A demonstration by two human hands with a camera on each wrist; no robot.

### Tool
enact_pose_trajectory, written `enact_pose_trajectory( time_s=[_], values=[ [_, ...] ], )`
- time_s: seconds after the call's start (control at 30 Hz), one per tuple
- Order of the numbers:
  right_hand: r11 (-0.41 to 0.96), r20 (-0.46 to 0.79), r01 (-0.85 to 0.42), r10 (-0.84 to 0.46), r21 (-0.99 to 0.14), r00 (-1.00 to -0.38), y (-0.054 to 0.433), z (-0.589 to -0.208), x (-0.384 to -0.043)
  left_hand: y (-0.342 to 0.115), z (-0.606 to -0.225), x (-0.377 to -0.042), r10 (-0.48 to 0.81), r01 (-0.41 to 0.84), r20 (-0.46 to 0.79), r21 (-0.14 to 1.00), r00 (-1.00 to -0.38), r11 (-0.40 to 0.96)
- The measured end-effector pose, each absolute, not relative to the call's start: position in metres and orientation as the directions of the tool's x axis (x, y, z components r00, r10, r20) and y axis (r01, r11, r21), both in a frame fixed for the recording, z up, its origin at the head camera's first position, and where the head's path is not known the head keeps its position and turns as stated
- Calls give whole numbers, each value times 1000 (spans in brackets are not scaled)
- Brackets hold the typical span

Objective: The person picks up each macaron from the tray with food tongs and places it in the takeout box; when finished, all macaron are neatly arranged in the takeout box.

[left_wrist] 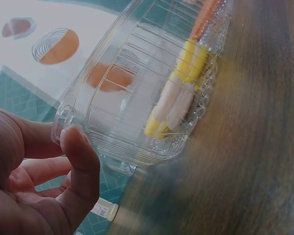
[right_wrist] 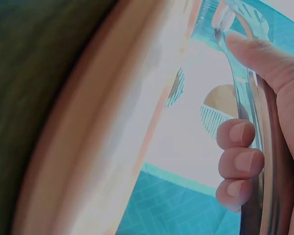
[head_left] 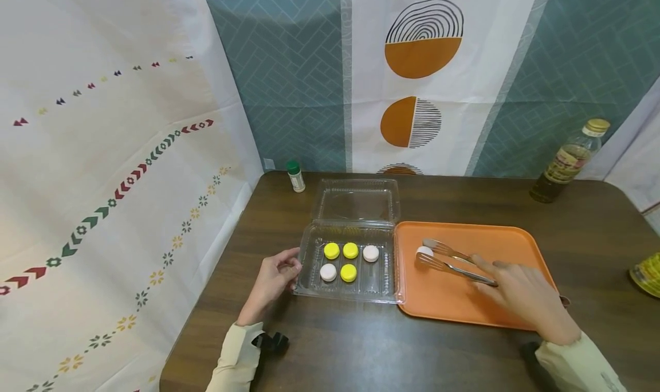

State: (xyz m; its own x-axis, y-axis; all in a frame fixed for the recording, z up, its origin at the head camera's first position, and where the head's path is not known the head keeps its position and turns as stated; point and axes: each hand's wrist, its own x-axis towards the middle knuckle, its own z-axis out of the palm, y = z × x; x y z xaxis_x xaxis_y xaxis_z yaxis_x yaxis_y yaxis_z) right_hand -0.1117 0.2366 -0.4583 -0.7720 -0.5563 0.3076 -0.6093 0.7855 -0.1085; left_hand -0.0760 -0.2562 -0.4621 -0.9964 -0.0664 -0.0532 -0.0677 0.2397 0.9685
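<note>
My left hand [head_left: 275, 274] pinches the left rim of a clear plastic container [head_left: 340, 293] between thumb and fingers. Its lid [head_left: 357, 202] is folded back behind it. Three yellow macarons [head_left: 332, 250] and two pale ones [head_left: 370, 253] lie in the ridged base. Over the orange tray [head_left: 490, 240], my right hand [head_left: 521, 291] grips metal tongs [head_left: 454, 267], fingers curled round the arms. The tong tips lie on either side of a single pale macaron [head_left: 424, 250] near the tray's left end; in the right wrist view that macaron [right_wrist: 223, 17] sits between the tips.
The tray's left edge meets the container's right side on the dark wooden table [head_left: 330, 346]. A small green-capped shaker [head_left: 296, 177] stands at the back left. An oil bottle [head_left: 567, 163] stands at the back right, and a yellow container [head_left: 647, 274] at the right edge.
</note>
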Motion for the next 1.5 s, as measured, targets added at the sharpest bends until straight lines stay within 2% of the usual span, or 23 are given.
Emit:
enact_pose_trajectory(
  time_s=[0.23,0.43,0.63,1.03,1.23,1.5],
  values=[
    [786,375,-611,-540,-97,-754,226,-455,-115,-255,-462,-75,-61,-65,-52,968,-997,240],
    [754,465,-648,-538,-109,-703,217,-451,-119,-254,-461,-76,-50,-38,-27,968,-998,250],
    [737,479,-671,-560,-83,-675,203,-444,-122,-255,-458,-76,-56,-52,-40,970,-998,238],
    [678,407,-733,-657,-48,-634,172,-430,-130,-256,-458,-77,-73,-53,-37,970,-997,236],
    [643,288,-764,-723,-52,-628,161,-418,-132,-255,-460,-76,-78,-62,-46,972,-996,225],
    [568,170,-823,-809,-24,-563,140,-403,-140,-255,-463,-75,-76,-46,-29,971,-997,234]
  ],
)
